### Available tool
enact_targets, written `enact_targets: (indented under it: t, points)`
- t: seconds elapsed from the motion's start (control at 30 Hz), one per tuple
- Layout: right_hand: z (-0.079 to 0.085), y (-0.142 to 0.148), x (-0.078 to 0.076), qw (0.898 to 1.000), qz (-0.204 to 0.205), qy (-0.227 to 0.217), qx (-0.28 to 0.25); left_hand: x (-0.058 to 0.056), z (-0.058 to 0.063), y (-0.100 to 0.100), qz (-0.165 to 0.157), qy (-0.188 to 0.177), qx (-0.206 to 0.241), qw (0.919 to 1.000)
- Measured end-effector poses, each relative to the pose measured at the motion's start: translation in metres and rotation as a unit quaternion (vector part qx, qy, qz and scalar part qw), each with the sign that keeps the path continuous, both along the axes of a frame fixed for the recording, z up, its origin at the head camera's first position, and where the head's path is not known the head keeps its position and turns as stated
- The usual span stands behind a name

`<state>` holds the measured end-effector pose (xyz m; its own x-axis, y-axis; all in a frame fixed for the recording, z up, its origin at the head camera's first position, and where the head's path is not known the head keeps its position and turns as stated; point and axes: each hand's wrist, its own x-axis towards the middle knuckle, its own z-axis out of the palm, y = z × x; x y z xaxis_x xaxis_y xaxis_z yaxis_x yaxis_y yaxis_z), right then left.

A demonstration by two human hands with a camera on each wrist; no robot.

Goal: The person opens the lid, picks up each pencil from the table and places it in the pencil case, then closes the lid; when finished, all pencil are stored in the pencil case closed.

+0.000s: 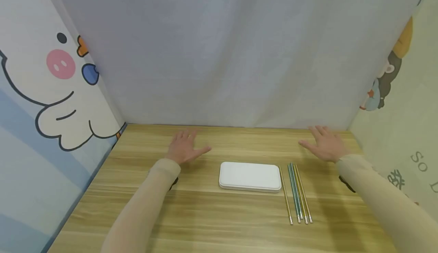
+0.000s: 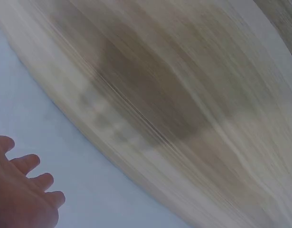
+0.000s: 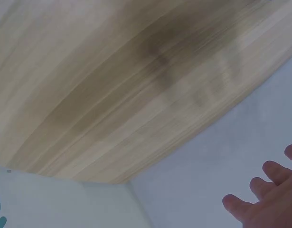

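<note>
My left hand (image 1: 183, 147) is held out over the back left of the table, fingers spread, nothing in it. On the far right, my right hand (image 1: 325, 143) is spread the same way and holds nothing. Between them lies a closed white case (image 1: 250, 176), flat and rectangular with rounded corners. Just right of the case is a single gold pencil (image 1: 286, 196). Beside that, several green pencils (image 1: 295, 192) and gold pencils (image 1: 303, 194) lie in a loose row, eraser ends toward me. In the wrist views, the left fingers (image 2: 27, 164) and right fingers (image 3: 274, 173) appear straight and apart.
The wooden table (image 1: 205, 222) ends at a grey curtain (image 1: 222, 55) along its back edge. A panel with a cartoon figure (image 1: 61, 93) stands at the left. Another printed panel (image 1: 403, 131) closes off the right side.
</note>
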<state>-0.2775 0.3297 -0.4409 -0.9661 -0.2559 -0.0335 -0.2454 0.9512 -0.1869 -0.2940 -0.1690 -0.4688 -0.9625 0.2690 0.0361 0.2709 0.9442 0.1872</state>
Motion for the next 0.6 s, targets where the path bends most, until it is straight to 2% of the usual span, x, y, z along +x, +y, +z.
enact_targets:
  t: [0.3, 0.6]
  points:
    - [-0.002, -0.028, 0.002, 0.998, 0.037, 0.012, -0.042, 0.006, 0.007, 0.011, -0.041, -0.002, 0.004, 0.9991]
    - [-0.011, -0.048, 0.006, 0.995, 0.059, -0.004, -0.085, 0.014, 0.003, 0.021, -0.041, -0.037, 0.044, 0.9975]
